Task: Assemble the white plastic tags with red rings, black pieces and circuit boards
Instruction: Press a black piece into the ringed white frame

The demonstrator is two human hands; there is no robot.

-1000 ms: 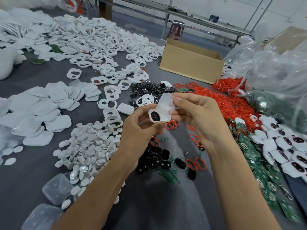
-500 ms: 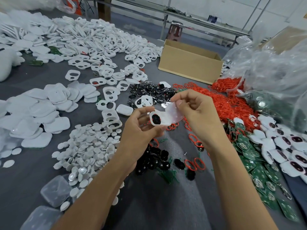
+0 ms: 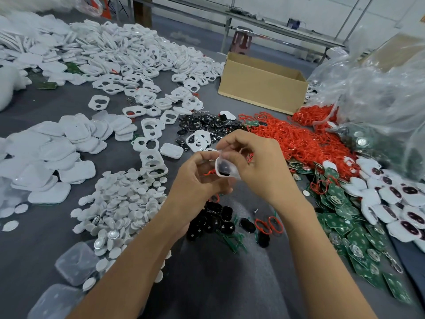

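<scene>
I hold the white tag point(image 3: 226, 170) in both hands, well in front of the cardboard box point(image 3: 262, 88), on my side of it. My left hand point(image 3: 197, 178) curls round its lower edge, thumb and fingers pinching; my right hand point(image 3: 257, 164) pinches the upper edge, fingers bent over it. The black piece point(image 3: 223, 169) shows dark inside the tag. To do this well, I judge, I should keep the left grip steady and press evenly round the rim, so the black piece seats flat. Half a second ago the tag lay flatter, face up, with the right hand lifting a pale flap clear; now that hand has closed down onto the tilted tag
</scene>
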